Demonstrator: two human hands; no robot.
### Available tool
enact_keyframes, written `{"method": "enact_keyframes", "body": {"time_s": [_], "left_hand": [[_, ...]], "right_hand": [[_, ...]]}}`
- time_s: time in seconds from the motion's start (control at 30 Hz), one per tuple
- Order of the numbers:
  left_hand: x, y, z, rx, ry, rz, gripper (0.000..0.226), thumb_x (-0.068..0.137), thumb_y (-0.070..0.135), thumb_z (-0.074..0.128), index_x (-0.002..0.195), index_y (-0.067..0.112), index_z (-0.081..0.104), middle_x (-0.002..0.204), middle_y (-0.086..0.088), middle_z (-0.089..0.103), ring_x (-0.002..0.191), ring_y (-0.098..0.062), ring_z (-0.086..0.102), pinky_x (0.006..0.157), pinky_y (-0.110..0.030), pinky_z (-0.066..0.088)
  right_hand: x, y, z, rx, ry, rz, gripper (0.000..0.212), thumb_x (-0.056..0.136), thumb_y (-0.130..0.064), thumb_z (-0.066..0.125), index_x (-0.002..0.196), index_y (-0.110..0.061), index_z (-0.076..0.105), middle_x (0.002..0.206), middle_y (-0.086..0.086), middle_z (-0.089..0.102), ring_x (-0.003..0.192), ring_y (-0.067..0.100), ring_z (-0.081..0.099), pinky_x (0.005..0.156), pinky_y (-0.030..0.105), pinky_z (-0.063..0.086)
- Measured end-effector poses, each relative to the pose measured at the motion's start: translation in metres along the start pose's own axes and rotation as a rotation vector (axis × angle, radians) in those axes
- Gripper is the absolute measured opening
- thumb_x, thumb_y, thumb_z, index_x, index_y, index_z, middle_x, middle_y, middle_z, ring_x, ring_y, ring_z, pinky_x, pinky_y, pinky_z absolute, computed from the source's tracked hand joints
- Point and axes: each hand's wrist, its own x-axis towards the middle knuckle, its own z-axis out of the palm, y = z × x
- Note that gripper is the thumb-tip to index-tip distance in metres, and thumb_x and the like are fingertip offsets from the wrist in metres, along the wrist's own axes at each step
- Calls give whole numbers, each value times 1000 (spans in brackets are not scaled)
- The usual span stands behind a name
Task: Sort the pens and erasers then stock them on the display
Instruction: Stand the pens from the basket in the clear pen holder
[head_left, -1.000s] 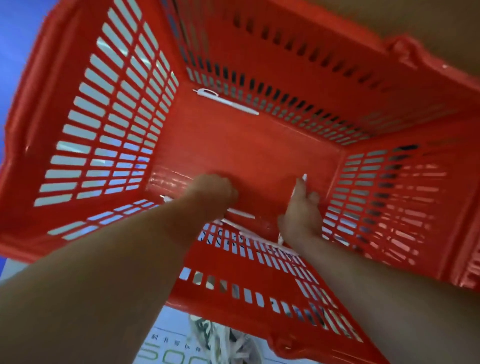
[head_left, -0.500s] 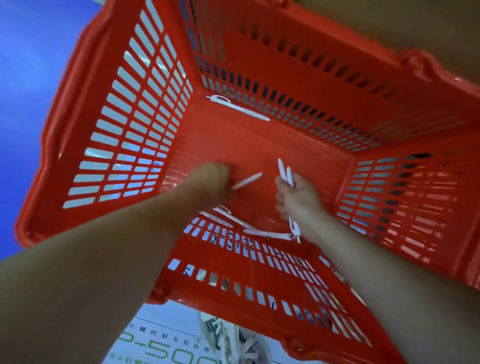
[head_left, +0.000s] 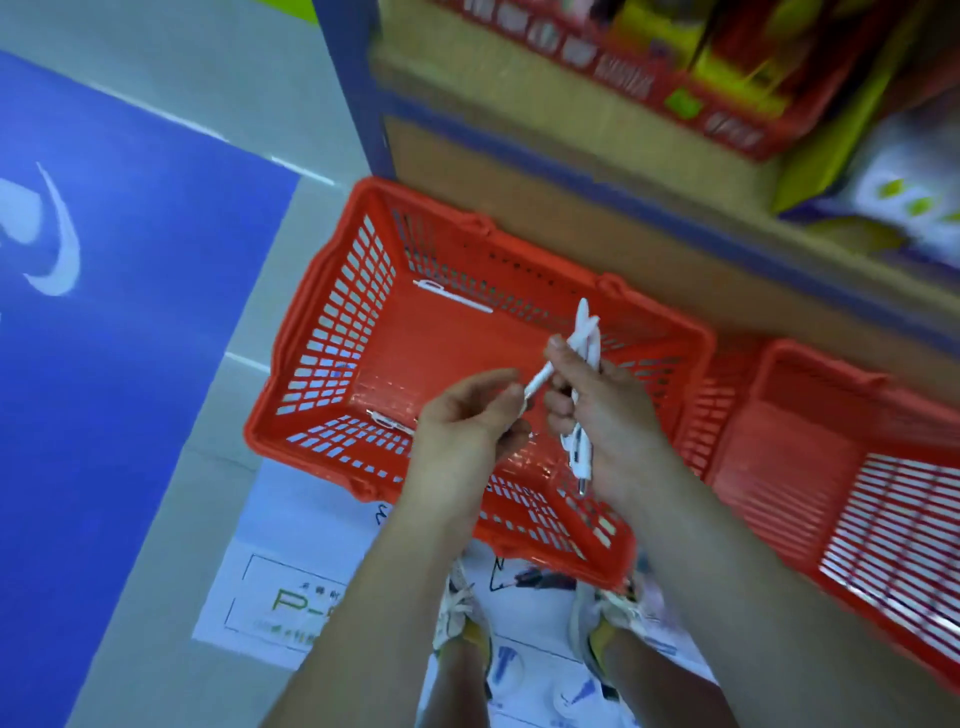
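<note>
Bundle of white pens (head_left: 584, 327) stands near-upright in our right grip (head_left: 613, 415), clenched round it above the right half of the red basket (head_left: 337, 322); our left grip (head_left: 462, 421) pinches a single pen (head_left: 537, 384) whose long axis slants toward that bundle, its end just beside it. We judge the handover short, while the far pen (head_left: 453, 297) by the basket's back wall and the near pen (head_left: 387, 420) at its front lie nearer our left grip.

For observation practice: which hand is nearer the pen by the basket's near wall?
Left. The left hand, pinching another pen, is just right of that pen; the right hand, gripping pens, is farther right.
</note>
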Motion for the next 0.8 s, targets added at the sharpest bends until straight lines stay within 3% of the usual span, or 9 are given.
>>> {"method": "enact_keyframes", "body": {"time_s": [0.2,0.53,0.67,0.8], "left_hand": [[-107,96,22,-222,96,47,15,81,-12,59,86,2,59,77,-14,63,60,-15,68,61,-17,56],[-285,230,86,-14,-55,263,16,92,0,52,94,4,67,80,-10,70,71,-16,70,64,-18,56],[-356,260,127,-9,-82,287,11,85,2,60,90,2,70,77,-8,70,67,-13,67,63,-18,56],[-408,278,169,159,-142,370,9,83,0,63,84,5,70,67,-5,68,61,-14,66,59,-18,56]], "right_hand": [[-114,-90,10,82,3,19,15,89,-11,59,75,-10,53,61,3,49,38,8,31,34,16,22],[-304,-230,-23,117,-95,-81,9,89,-13,61,81,-9,57,64,6,56,39,7,30,34,16,23],[-372,-260,-55,81,-192,-141,11,89,-9,58,79,-7,55,65,11,53,41,9,29,36,16,22],[-421,-291,-91,5,-198,-258,17,88,-17,62,73,-9,58,69,15,50,43,12,31,38,20,26]]}}
